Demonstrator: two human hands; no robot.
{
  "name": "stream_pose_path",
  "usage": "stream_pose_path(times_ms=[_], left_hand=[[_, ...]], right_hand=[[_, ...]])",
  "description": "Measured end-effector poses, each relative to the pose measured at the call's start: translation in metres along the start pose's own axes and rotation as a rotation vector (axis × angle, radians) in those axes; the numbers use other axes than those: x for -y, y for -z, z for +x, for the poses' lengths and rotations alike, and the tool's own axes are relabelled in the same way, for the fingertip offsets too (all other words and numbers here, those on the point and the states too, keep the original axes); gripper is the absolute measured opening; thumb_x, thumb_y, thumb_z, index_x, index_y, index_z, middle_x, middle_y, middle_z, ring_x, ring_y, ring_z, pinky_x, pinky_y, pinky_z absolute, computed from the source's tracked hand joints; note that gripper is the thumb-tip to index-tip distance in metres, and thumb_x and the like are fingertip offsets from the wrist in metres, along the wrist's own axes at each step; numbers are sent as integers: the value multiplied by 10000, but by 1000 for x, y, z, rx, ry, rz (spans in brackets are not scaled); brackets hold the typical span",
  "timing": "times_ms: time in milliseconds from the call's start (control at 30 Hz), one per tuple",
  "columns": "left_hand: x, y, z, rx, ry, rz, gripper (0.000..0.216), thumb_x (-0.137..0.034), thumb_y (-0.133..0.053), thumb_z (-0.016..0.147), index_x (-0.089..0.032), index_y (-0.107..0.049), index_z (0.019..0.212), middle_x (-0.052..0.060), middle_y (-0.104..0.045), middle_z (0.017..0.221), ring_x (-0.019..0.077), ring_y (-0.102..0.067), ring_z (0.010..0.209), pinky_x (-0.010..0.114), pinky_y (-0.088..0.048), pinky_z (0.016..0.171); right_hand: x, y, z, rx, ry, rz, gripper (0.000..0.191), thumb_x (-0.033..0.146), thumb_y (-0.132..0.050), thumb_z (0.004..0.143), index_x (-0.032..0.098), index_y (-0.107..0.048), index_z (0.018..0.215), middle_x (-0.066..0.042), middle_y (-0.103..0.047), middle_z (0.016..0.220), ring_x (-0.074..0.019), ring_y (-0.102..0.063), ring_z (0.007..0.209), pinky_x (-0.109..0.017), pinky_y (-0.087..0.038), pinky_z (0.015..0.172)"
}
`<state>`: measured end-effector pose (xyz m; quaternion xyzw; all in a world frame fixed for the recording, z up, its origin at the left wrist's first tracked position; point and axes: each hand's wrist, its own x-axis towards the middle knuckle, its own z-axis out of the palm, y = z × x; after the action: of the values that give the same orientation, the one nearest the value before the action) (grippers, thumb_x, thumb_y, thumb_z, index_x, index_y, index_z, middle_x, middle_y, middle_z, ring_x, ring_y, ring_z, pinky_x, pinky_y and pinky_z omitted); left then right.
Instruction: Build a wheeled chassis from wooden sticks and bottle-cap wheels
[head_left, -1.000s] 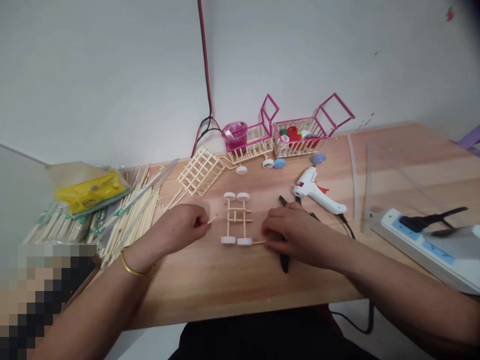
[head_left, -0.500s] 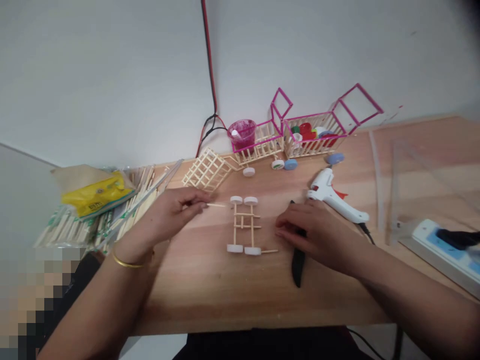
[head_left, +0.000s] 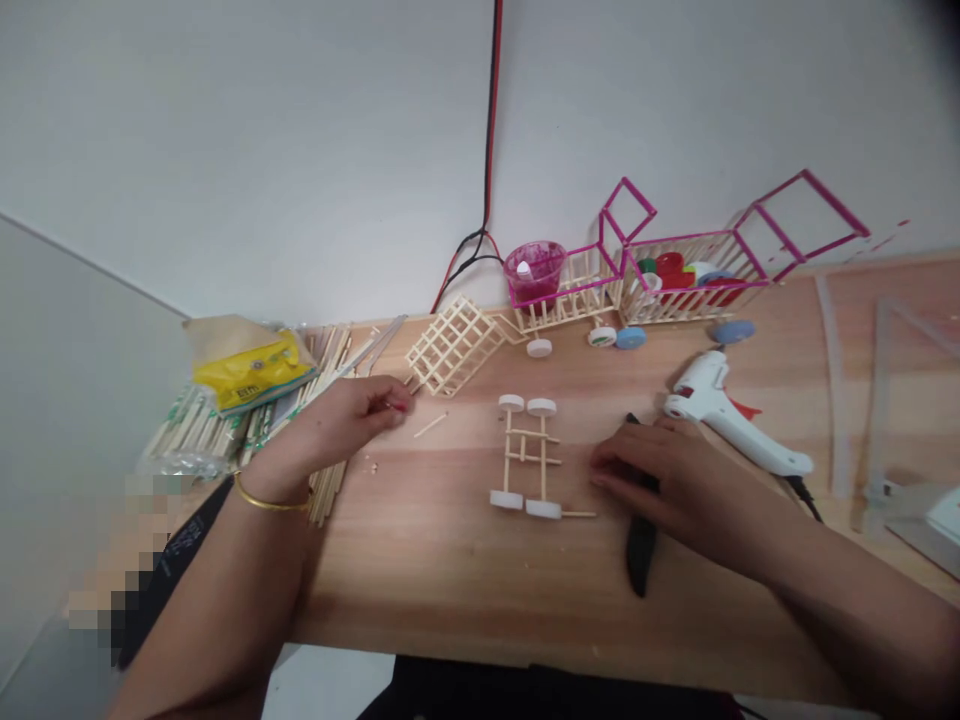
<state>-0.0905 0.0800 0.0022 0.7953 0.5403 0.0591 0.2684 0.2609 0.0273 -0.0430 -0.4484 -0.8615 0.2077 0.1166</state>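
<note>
A small frame of thin wooden sticks with white wheels lies flat on the wooden table, a stick end jutting out at its lower right. My left hand hovers left of it near the stick pile, fingertips pinched together with nothing visible in them. A short loose stick lies just right of those fingertips. My right hand rests right of the frame, curled over black cutters whose handle pokes out below the palm.
A white glue gun lies behind my right hand. At the wall stand pink-edged stick baskets with bottle caps, a pink cup and a stick lattice. Packed sticks and a yellow packet lie left.
My left hand moved left and away from the wheeled frame and let go of the short stick, which now lies on the table. My right hand drew back from the frame's jutting stick. The view swung left.
</note>
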Motion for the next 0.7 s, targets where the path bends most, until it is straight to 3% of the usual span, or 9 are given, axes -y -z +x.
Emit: stream_pose_path(times_ms=[133,300,433,700], left_hand=[[6,0,2,-110,28,-11,220,-346,-521,817,-156,-632,825,5,-616,732,128,-536,670,226,-403,626],[-1,-19,9,-78,-50,-116,259,-403,-562,818,-170,-659,874,16,-658,812,135,-573,715,225,-426,640],[-17,-33,13,-66,-114,-120,252,-393,-552,829,-170,-658,884,13,-656,781,122,-559,672,218,-418,602],[-26,-39,14,-46,-199,-30,228,-363,-522,852,-167,-632,812,7,-644,749,116,-549,644,226,-404,592]], right_hand=[[-3,4,-1,-37,-43,-20,141,295,-505,897,214,-617,929,-28,-634,843,-186,-566,795,-345,-351,755],[14,0,-1,50,71,31,104,252,-547,870,209,-635,904,-37,-649,909,-190,-579,875,-362,-318,837],[28,-3,-1,125,51,-48,79,237,-573,843,190,-633,822,-36,-638,876,-202,-568,869,-383,-289,844],[22,2,-9,134,97,-206,161,204,-483,867,166,-583,746,-50,-606,806,-202,-539,822,-372,-290,810]])
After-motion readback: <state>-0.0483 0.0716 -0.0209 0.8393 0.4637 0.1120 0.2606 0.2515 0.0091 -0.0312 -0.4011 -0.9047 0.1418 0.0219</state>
